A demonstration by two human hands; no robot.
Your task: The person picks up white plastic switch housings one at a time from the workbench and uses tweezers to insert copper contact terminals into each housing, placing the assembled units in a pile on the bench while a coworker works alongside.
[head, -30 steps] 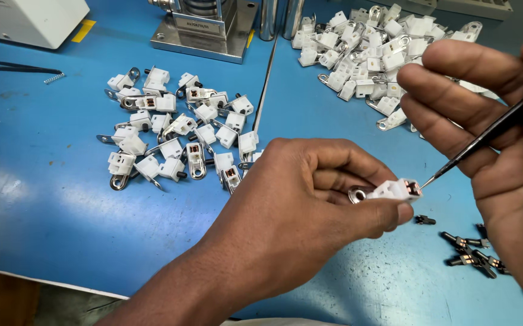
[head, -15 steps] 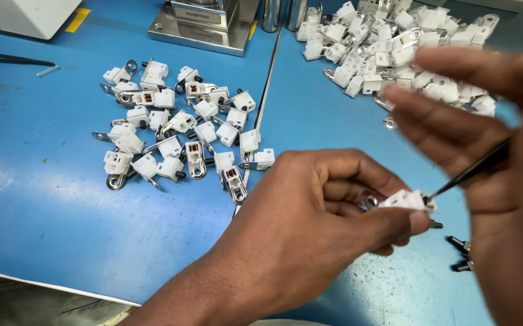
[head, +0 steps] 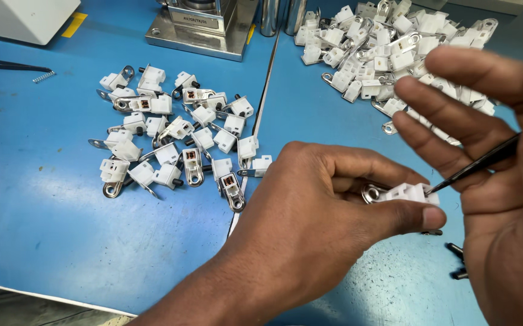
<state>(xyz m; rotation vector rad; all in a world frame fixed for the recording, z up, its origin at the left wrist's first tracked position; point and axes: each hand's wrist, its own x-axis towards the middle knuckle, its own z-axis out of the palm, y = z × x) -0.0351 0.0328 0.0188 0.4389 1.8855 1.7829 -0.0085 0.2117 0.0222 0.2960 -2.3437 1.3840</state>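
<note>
My left hand (head: pixel 328 211) pinches a small white plastic part (head: pixel 407 193) with a metal ring tab between thumb and fingers. My right hand (head: pixel 503 181) holds black tweezers (head: pixel 478 164), whose tip touches the right end of that white part. The other fingers of my right hand are spread above it. A pile of similar white parts with metal tabs (head: pixel 171 145) lies to the left on the blue table (head: pixel 44 211). A second, larger pile of white parts (head: pixel 388 48) lies at the top right, partly behind my right fingers.
A metal press base (head: pixel 201 27) stands at the top centre, with a white box (head: pixel 14 18) at the top left. Another pair of black tweezers (head: pixel 8 63) and a small spring (head: pixel 43 76) lie at the left. Small dark pins (head: pixel 457 259) lie near my right wrist.
The view has shifted slightly, so the piles sit lower in frame. Both hands keep their hold; the tweezer tip stays at the white part's end.
</note>
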